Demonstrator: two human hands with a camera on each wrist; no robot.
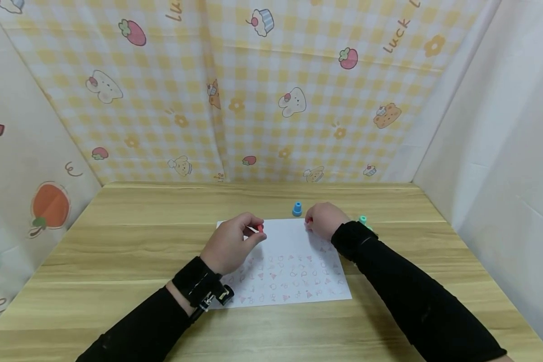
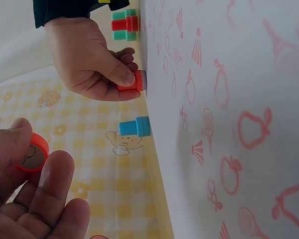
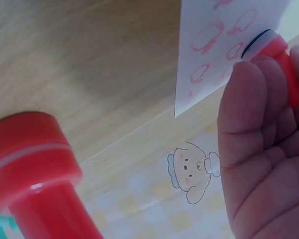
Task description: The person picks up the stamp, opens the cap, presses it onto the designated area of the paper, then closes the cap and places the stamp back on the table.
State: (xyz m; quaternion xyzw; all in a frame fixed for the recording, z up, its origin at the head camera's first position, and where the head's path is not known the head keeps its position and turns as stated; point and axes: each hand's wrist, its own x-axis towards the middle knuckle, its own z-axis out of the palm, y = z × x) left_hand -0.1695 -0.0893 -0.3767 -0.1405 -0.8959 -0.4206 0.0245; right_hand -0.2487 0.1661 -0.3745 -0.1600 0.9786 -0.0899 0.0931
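My left hand (image 1: pixel 231 244) pinches a red stamp (image 2: pixel 35 155) above the paper's upper left part. In the left wrist view this stamp's round face shows, with a dark outline on it. Over at the paper's top right, my right hand (image 1: pixel 327 220) grips another red stamp (image 2: pixel 134 82) between thumb and fingers. Its pale base is turned to the white sheet of paper (image 1: pixel 289 239); whether it touches I cannot tell. Rows of small red prints, such as pears, rackets and shuttlecocks, cover the sheet's lower part.
A blue stamp (image 1: pixel 297 209) stands just beyond the paper's top edge. Beyond my right wrist is a green stamp (image 1: pixel 363 220), partly hidden. A further red stamp (image 3: pixel 35 159) stands close to the right wrist camera. Patterned cloth (image 1: pixel 253 100) hangs behind the wooden table (image 1: pixel 140 231).
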